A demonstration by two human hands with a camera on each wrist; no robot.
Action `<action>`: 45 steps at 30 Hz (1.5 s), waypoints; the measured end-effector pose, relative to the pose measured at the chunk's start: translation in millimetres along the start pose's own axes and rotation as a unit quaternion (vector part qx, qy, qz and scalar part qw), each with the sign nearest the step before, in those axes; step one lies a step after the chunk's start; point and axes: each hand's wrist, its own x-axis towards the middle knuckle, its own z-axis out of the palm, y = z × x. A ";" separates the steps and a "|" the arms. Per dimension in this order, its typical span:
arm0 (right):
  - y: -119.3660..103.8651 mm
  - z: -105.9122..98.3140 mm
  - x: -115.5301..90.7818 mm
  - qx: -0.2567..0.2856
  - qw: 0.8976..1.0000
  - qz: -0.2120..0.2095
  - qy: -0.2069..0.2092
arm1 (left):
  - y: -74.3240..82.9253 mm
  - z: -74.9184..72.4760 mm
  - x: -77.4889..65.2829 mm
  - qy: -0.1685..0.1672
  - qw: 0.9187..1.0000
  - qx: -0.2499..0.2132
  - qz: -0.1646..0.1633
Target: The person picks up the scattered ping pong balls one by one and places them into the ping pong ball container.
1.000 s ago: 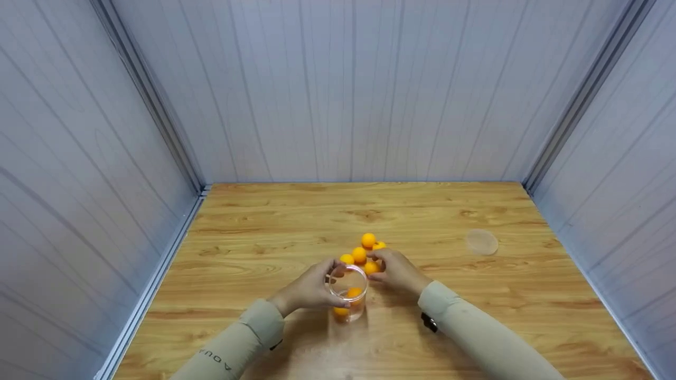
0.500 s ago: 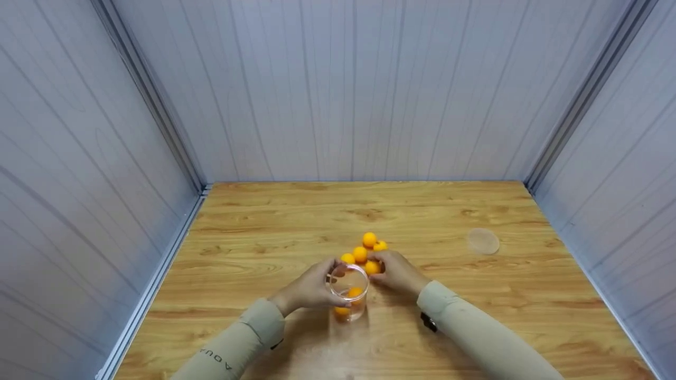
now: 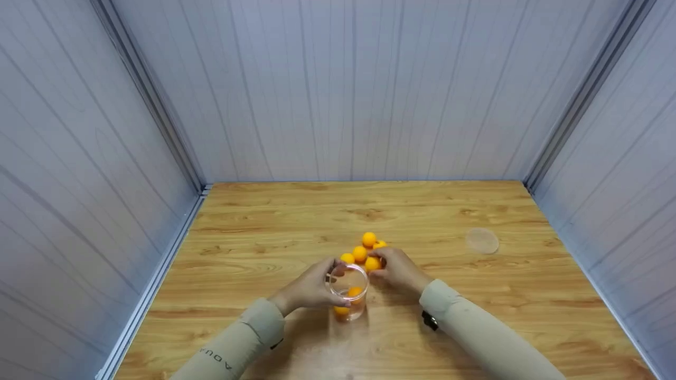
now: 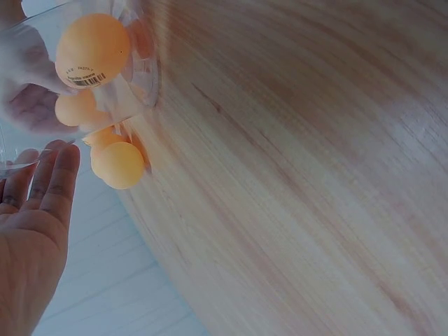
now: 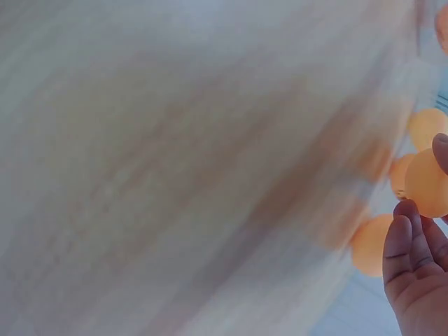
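Note:
My left hand grips a clear plastic cup standing on the table, thumb on the near side and fingers round the far side. Inside the cup lie orange ping-pong balls; one printed ball shows through the wall in the left wrist view. Just right of the cup, my right hand pinches another ping-pong ball between thumb and fingertips. Several loose balls sit close behind: a ball beside the fingers, one behind the cup rim, and a farther ball.
A translucent round lid lies flat on the wooden table, to the right of the balls. Pale panel walls enclose the table at the back and both sides.
The right hand's fingers have closed on the ball beside the cup, and that ball has shifted slightly up in the head view. The left hand and cup stay in place.

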 end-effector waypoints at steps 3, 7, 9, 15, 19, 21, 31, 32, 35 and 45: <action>-4.7 -5.5 -0.9 0.002 1.000 -0.011 0.013 | -0.2 -0.1 0.2 0.002 1.000 -0.002 -0.001; -9.1 -12.5 -1.9 -0.003 0.999 -0.031 0.025 | 0.1 -0.4 -0.4 0.001 1.000 -0.005 0.002; -10.9 -15.5 -2.3 0.000 0.999 -0.038 0.031 | 0.1 -0.6 -0.3 0.001 1.000 -0.008 0.002; -16.5 -22.7 -2.8 0.009 0.997 -0.064 0.040 | -0.8 -1.9 -0.3 -0.001 1.000 -0.008 -0.002; -21.1 -25.5 -5.0 0.011 0.995 -0.081 0.048 | -1.3 -1.7 -0.7 -0.002 1.000 -0.007 0.001; -24.0 -26.9 -6.4 0.013 0.995 -0.086 0.054 | -1.6 -1.8 -0.4 -0.003 1.000 -0.006 0.004; -35.9 -34.0 -10.0 0.021 0.993 -0.090 0.072 | -1.1 -1.8 0.4 -0.004 1.000 -0.002 0.009; -36.9 -34.3 -10.3 0.022 0.993 -0.091 0.072 | -1.2 -1.9 0.5 -0.005 1.000 -0.004 0.009; -39.5 -35.3 -11.6 0.022 0.992 -0.095 0.075 | -1.5 -1.6 0.4 -0.005 1.000 -0.005 0.010; -47.7 -37.3 -17.0 0.038 0.989 -0.121 0.079 | -1.6 -1.6 -0.4 0.000 1.000 -0.002 0.015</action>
